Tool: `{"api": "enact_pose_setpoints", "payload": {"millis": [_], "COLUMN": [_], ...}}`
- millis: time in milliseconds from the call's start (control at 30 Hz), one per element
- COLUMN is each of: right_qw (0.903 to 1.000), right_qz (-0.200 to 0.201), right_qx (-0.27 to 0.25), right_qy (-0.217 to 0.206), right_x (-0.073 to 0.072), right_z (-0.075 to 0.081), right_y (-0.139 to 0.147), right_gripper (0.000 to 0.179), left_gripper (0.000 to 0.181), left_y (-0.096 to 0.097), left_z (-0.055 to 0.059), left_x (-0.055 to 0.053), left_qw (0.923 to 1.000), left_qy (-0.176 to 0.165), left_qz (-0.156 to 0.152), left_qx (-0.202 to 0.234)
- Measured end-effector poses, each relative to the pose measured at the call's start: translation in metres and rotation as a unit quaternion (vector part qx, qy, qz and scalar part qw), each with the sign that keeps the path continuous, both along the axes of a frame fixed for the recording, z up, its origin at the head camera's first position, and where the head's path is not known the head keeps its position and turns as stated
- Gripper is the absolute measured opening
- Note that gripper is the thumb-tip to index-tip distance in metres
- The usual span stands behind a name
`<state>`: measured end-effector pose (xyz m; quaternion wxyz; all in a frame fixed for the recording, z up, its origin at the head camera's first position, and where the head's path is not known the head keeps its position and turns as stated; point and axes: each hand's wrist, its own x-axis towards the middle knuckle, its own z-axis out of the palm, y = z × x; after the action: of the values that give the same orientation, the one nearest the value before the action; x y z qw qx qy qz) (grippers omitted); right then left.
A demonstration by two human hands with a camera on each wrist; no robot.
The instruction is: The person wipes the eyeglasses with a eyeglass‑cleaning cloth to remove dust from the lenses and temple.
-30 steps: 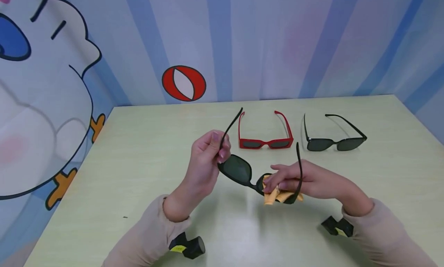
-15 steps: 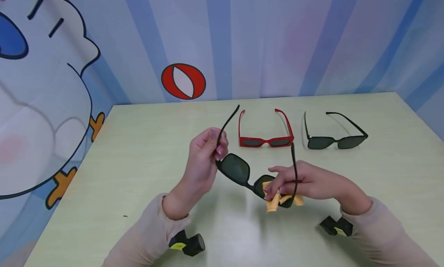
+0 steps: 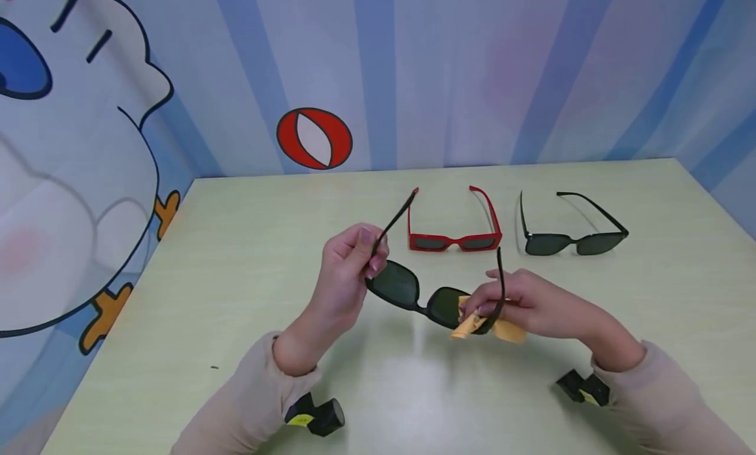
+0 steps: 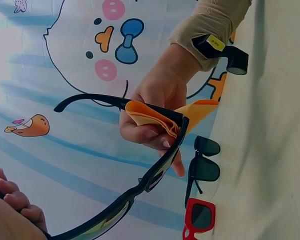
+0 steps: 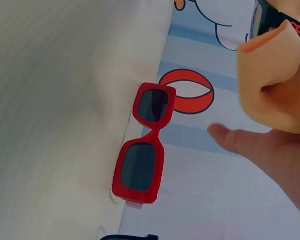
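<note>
Black sunglasses (image 3: pixel 396 285) are held up over the table with both temples unfolded. My left hand (image 3: pixel 348 271) grips them by the left temple, close to the hinge. At the other end, my right hand (image 3: pixel 546 305) pinches an orange cloth (image 3: pixel 509 331) folded against the outer part of the right lens. The left wrist view shows the cloth (image 4: pixel 152 119) wrapped about the frame's corner beside the temple, with the right fingers pressing on it. In the right wrist view the cloth (image 5: pixel 270 75) hides most of the black frame.
Red sunglasses (image 3: pixel 453 243) stand behind the hands with temples spread toward the wall. To their right is another black pair (image 3: pixel 574 243), also unfolded. The pale table (image 3: pixel 248 232) ends at a patterned blue backdrop (image 3: pixel 413 74). A tiny dark speck (image 3: pixel 214 368) lies at the left.
The right hand and cloth have shifted slightly outward along the right lens, baring more of it. The right end of the held sunglasses has risen a little; the left hand stays nearly still.
</note>
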<state>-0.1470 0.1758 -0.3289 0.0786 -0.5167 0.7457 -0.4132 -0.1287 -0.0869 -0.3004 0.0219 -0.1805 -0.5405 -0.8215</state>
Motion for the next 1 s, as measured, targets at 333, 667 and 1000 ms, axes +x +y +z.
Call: {"api": "enact_pose_setpoints", "payload": {"millis": [333, 667, 1000], "right_qw": [0.9993, 0.9970, 0.9945], "right_qz": [0.009, -0.013, -0.044], "right_qx": [-0.015, -0.015, -0.002], "right_qy": [-0.032, -0.074, -0.095], "right_x": [0.000, -0.002, -0.005], "right_z": [-0.001, -0.001, -0.009], "right_y": [0.002, 0.002, 0.015], "right_gripper": [0.030, 0.028, 0.024], "left_gripper": [0.028, 0.027, 0.028], "left_y": [0.003, 0.011, 0.006], "left_z": [0.000, 0.000, -0.004], "left_x": [0.000, 0.002, 0.000], "left_qw": [0.9992, 0.9974, 0.9986], "left_qy": [0.016, 0.024, 0.007], "left_qz": [-0.035, -0.063, -0.050], "left_qx": [-0.012, -0.026, -0.013]}}
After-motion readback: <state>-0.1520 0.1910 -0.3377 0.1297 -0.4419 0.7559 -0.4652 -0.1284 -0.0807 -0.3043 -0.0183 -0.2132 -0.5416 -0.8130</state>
